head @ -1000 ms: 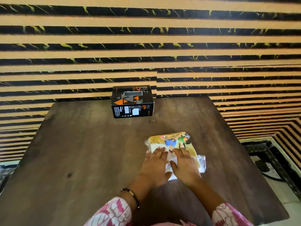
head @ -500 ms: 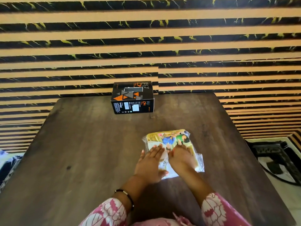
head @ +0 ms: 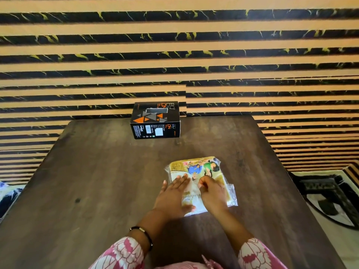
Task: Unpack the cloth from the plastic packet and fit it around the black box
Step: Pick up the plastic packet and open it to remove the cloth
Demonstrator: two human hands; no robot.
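On the dark brown wooden table (head: pixel 101 181), the clear plastic packet with the folded cloth and a colourful printed insert (head: pixel 202 181) lies flat at about 5 o'clock from the table's middle, near the person. Half a second ago both hands lay flat on it with fingers extended; now the right hand (head: pixel 212 193) has drawn its fingers in, curling them against the packet's top face as if gathering or pinching the film, though whether any plastic is truly caught between the fingertips cannot be told from this view. The left hand (head: pixel 172 197) remains spread, its straight fingers pressing the packet's 9 o'clock side down onto the table. The packet itself has not shifted on the table and looks sealed, with a loose flap of clear film sticking out at its 4 o'clock corner. This change suggests that the pressing and smoothing has ended and the opening of the packet is starting, with one hand anchoring and the other seeking a hold. The black rectangular cardboard box with orange and grey triangles (head: pixel 155 120) stands untouched at 12 o'clock, well apart from the packet, by the table's far edge. The cloth is wholly inside the plastic, so the fitting step is some way off.
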